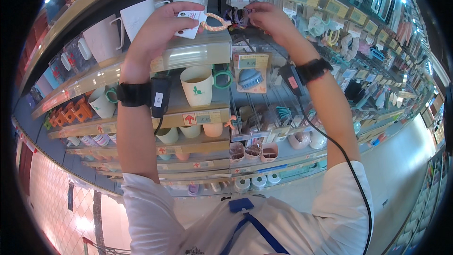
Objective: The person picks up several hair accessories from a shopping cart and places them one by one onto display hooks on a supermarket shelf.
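Near the top centre, my left hand (170, 24) pinches a white hang card (191, 24) between thumb and fingers. An orange-and-white braided hair tie (215, 22) extends from the card towards the right. My right hand (269, 20) is at a cluster of dark and purple hair ties (238, 17) hanging on cards from a display hook. Its fingertips are by the cluster's right side; whether they grip anything cannot be made out. Above the cluster is a white card top (238, 0). Packaged accessories hang close behind my right hand.
Shelves on the left hold white mugs (196, 90) and orange clips (76, 111). Below my right hand, a blue round item (250, 79) hangs on a card among metal hooks. Hair accessories (348, 47) line the right. A black cable (339, 145) runs along my right arm.
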